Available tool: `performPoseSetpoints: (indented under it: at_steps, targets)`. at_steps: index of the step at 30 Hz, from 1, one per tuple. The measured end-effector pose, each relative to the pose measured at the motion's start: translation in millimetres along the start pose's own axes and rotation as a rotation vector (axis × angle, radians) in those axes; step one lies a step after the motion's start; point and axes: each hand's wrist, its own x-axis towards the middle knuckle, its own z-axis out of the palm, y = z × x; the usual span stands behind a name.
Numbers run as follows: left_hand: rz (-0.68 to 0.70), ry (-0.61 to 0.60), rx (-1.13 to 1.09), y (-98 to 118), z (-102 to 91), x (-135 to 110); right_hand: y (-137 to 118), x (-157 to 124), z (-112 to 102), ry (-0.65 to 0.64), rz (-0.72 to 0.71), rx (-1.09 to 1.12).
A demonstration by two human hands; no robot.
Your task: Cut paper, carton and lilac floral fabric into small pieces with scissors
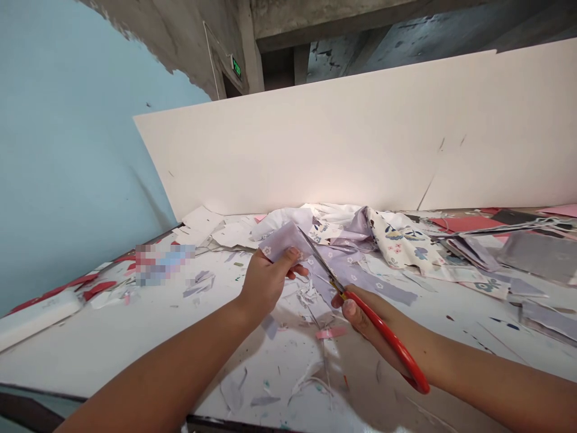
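Observation:
My left hand (269,275) pinches a small piece of lilac fabric (280,240) printed with white flowers, holding it above the table. In my right hand (367,313) is a pair of scissors (383,331) with red handles. Their metal blades point up and left, against the right edge of the lilac piece; whether they have cut into it I cannot tell. Beneath and behind the hands lies more lilac flowered fabric (383,287) in a crumpled heap. Cream cloth with a blue and yellow flower print (401,243) lies on that heap at the right.
Fabric and paper scraps litter the white table (148,337). A white board (338,144) stands along the back. Grey-lilac pieces (541,255) and red sheets (466,224) lie at the right. A long white box-like object (40,316) is at the left, near red scraps (99,288).

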Motion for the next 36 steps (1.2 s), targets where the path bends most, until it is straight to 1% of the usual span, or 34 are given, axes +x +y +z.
performPoseSetpoints:
  at_steps: [6,11,16,23,27,32,36]
  targets:
    - [-0.006,-0.027,0.004,-0.3,0.4,-0.7,-1.7,1.0,0.9,-0.031,0.005,0.079]
    - [-0.015,-0.036,-0.006,0.3,-0.5,-1.1,-0.5,-0.3,-0.7,-0.013,0.002,0.032]
    - [-0.015,-0.053,0.004,1.9,-0.8,-2.4,-2.7,-0.8,-1.5,-0.053,0.031,0.068]
    - [-0.033,-0.049,0.013,2.4,-0.2,-2.4,1.2,0.3,-0.5,-0.063,0.029,0.062]
    - [-0.043,-0.056,-0.003,1.1,-0.9,-1.4,-1.3,0.7,3.5,-0.047,0.061,0.17]
    - [-0.055,-0.058,-0.023,0.1,-2.2,-0.8,-2.9,1.6,7.9,-0.076,0.056,0.412]
    - [-0.056,-0.061,-0.016,-0.4,-2.8,-0.6,-2.3,1.5,7.9,-0.081,0.098,0.444]
